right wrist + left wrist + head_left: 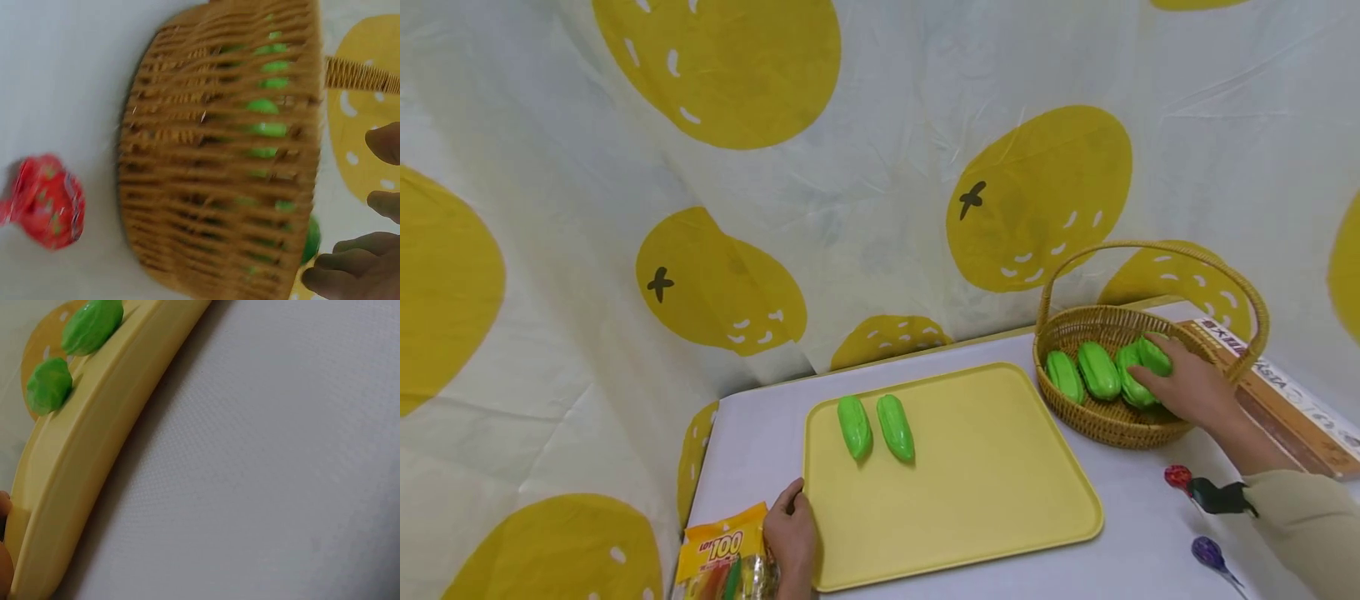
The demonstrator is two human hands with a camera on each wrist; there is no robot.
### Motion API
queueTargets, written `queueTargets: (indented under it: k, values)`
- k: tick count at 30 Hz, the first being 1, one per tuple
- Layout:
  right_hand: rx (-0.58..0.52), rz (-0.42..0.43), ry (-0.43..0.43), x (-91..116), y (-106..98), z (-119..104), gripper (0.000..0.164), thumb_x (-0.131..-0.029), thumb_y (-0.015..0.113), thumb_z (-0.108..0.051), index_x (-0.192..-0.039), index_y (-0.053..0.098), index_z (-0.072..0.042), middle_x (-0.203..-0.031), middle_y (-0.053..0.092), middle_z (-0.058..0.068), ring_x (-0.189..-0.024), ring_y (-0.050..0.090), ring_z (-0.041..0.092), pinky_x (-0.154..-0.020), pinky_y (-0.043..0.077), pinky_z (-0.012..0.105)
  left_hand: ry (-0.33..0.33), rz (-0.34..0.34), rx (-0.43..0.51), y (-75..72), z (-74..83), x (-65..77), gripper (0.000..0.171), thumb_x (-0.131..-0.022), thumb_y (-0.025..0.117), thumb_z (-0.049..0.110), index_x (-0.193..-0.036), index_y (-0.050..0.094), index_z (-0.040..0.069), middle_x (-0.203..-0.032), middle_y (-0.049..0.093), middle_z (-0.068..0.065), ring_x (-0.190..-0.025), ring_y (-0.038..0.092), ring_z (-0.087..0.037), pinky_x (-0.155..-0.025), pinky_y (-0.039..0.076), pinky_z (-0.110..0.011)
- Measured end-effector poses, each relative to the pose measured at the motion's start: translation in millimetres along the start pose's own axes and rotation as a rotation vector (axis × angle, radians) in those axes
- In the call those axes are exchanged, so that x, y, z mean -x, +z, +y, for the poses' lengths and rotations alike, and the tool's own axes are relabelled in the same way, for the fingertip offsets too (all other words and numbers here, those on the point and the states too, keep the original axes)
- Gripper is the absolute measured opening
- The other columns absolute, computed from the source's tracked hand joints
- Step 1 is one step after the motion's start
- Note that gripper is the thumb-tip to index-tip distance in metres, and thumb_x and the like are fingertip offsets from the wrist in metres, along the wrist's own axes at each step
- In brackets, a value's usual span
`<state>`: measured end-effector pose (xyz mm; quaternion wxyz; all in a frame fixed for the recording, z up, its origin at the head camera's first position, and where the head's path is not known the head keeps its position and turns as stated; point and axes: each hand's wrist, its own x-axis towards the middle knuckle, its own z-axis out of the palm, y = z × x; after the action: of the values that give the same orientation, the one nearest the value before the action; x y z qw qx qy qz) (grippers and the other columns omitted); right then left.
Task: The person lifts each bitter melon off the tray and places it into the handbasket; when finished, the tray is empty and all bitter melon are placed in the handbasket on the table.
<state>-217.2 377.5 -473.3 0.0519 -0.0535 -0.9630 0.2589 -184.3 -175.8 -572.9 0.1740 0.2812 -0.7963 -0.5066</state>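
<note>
My left hand (792, 533) holds the left edge of a yellow tray (977, 483); in the left wrist view its fingertips (5, 562) show at the rim. Two green cucumber-like pieces (854, 427) lie side by side on the tray's far left part. Over the wicker basket (1108, 432) at the right reaches my right hand (1198, 387), fingers and thumb spread about a green cucumber-like piece (1153, 357). Several more such pieces (1098, 370) lie in the basket. In the right wrist view the fingers stand apart at the basket's rim; that view is blurred.
A yellow candy bag (722, 546) lies beside my left hand. A red lollipop (1177, 477) and a purple lollipop (1207, 550) lie in front of the basket. Behind it, a flat brown printed box (1292, 400) extends right. A lemon-patterned curtain (880, 208) hangs behind the table.
</note>
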Motion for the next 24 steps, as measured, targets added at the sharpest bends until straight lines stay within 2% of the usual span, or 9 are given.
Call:
queueTargets:
  k: [4,7,11,14,19,20,24]
  values:
    - [-0.055,0.06,-0.048,2.0,4.1,-16.0,0.073,-0.105,0.053,-0.038,-0.159,0.025,0.002,-0.151,0.029,0.046,-0.126,0.035,0.071,-0.096,0.034,0.083,0.002,0.005,-0.003,1.2,0.0,0.5,0.031,-0.1,0.052,0.003,-0.123,0.072,-0.003,-0.123,0.07,-0.028,-0.115,0.065,-0.044,-0.095,0.055,-0.055]
    - [-0.127,0.072,-0.096,2.1,8.6,-31.2,0.071,-0.104,0.055,-0.036,-0.158,0.028,0.001,-0.156,0.025,0.044,-0.132,0.031,0.07,-0.099,0.032,0.083,0.006,0.01,0.001,1.1,0.3,1.0,0.031,-0.1,0.052,0.003,-0.122,0.072,-0.003,-0.123,0.07,-0.028,-0.116,0.065,-0.043,-0.096,0.055,-0.055]
    - [-0.234,0.062,-0.149,3.2,14.8,-59.5,0.067,-0.104,0.056,-0.036,-0.156,0.035,0.0,-0.16,0.018,0.043,-0.132,0.037,0.068,-0.1,0.037,0.078,0.007,0.004,0.006,0.1,0.9,1.2,0.031,-0.101,0.052,0.004,-0.123,0.072,-0.003,-0.124,0.07,-0.028,-0.118,0.064,-0.044,-0.098,0.054,-0.056]
    - [-0.306,0.056,-0.195,4.7,21.9,-82.1,0.066,-0.104,0.057,-0.035,-0.156,0.036,-0.001,-0.159,0.026,0.04,-0.127,0.049,0.063,-0.098,0.046,0.072,0.001,-0.004,0.001,0.1,0.7,0.7,0.031,-0.101,0.051,0.004,-0.124,0.072,-0.003,-0.124,0.069,-0.028,-0.118,0.064,-0.044,-0.097,0.054,-0.056]
    - [-0.391,0.032,-0.288,5.0,44.4,-114.1,0.067,-0.104,0.058,-0.033,-0.16,0.032,-0.006,-0.157,0.038,0.033,-0.136,0.044,0.057,-0.1,0.046,0.07,0.002,-0.004,0.0,-0.8,-0.7,-0.1,0.031,-0.101,0.051,0.004,-0.123,0.072,-0.002,-0.124,0.07,-0.028,-0.118,0.064,-0.045,-0.097,0.054,-0.056]
    - [-0.403,0.02,-0.303,5.0,49.9,-119.8,0.067,-0.104,0.059,-0.032,-0.16,0.032,-0.007,-0.154,0.043,0.032,-0.138,0.042,0.057,-0.096,0.048,0.069,0.003,-0.004,0.004,-0.8,-0.7,-0.1,0.031,-0.101,0.051,0.004,-0.123,0.072,-0.002,-0.124,0.07,-0.027,-0.119,0.064,-0.045,-0.098,0.054,-0.056]
    - [-0.413,-0.033,-0.358,6.9,71.4,-140.0,0.065,-0.103,0.061,-0.031,-0.158,0.036,-0.008,-0.154,0.044,0.03,-0.137,0.045,0.056,-0.087,0.056,0.061,0.011,-0.001,0.013,-1.2,-1.2,0.0,0.031,-0.1,0.052,0.003,-0.122,0.073,-0.002,-0.123,0.07,-0.027,-0.119,0.064,-0.045,-0.099,0.054,-0.056]
